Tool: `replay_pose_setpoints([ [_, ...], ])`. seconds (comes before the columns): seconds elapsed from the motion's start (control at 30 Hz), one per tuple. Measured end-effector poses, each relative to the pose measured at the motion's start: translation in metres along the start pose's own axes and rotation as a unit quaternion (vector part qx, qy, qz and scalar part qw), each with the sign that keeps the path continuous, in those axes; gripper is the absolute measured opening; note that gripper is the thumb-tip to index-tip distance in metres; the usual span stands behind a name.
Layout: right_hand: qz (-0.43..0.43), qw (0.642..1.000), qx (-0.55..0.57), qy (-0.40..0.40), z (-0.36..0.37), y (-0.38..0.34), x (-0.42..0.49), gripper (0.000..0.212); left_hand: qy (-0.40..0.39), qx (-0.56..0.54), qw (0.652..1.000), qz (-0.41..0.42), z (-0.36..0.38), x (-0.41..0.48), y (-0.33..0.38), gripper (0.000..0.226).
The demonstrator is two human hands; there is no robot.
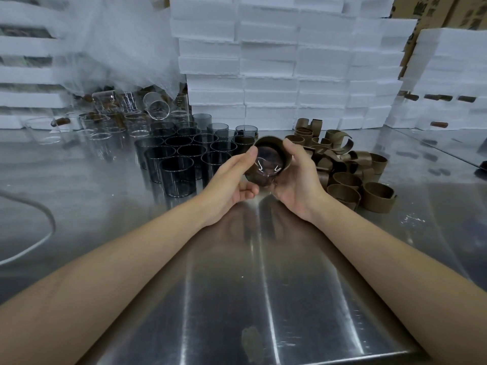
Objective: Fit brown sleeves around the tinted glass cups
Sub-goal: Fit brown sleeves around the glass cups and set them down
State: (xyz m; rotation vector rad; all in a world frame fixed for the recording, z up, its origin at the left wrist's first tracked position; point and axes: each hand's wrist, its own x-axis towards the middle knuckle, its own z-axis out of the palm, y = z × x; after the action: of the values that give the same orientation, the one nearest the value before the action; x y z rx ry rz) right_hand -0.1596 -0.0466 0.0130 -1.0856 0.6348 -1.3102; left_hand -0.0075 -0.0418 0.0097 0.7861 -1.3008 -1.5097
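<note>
Two hands hold one tinted cup (267, 164) over the middle of the table (263, 259), its brown sleeve (271, 140) on. The left hand (232, 180) presses flat fingers together on it; the right hand (295, 177) curls fingers round it. Push too hard and the smooth glass may slip out.

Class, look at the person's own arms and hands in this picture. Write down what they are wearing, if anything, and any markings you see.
Nothing is worn. The left hand and right hand are ungloved. The left arm and right arm are bare to the picture's edge, with no sleeve in view. No watch, ring, bracelet or marking shows.
</note>
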Motion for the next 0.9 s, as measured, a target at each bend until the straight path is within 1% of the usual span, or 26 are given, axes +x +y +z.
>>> replay_pose_setpoints([
  [0.1,0.015,1.000,0.009,-0.011,-0.0016,-0.0025,0.0000,0.043,-0.009,-0.006,1.000,-0.016,-0.0008,0.0007,0.0004,0.068],
  [0.23,0.033,0.999,0.008,-0.007,-0.0040,-0.0021,0.0021,0.042,-0.017,-0.016,0.999,-0.027,-0.0019,0.0015,0.0021,0.067],
  [0.4,0.063,0.997,0.046,0.030,-0.0049,0.0009,0.0063,0.040,-0.003,0.000,1.000,-0.017,-0.0038,0.0028,0.0023,0.050],
  [0.6,0.070,0.992,0.088,0.055,-0.0054,0.0004,0.0081,0.037,0.022,-0.015,1.000,-0.011,-0.0029,0.0055,-0.0007,0.065],
  [0.7,0.068,0.991,0.099,0.063,-0.0060,0.0009,0.0087,0.036,0.024,-0.015,1.000,-0.004,-0.0030,0.0067,-0.0015,0.068],
  [0.8,0.056,0.992,0.099,0.053,-0.0064,0.0014,0.0092,0.034,0.025,0.006,1.000,0.013,-0.0038,0.0070,-0.0033,0.071],
  [0.9,0.030,0.995,0.087,0.035,-0.0061,0.0001,0.0090,0.029,0.009,0.014,0.999,0.034,-0.0023,0.0037,-0.0040,0.069],
])
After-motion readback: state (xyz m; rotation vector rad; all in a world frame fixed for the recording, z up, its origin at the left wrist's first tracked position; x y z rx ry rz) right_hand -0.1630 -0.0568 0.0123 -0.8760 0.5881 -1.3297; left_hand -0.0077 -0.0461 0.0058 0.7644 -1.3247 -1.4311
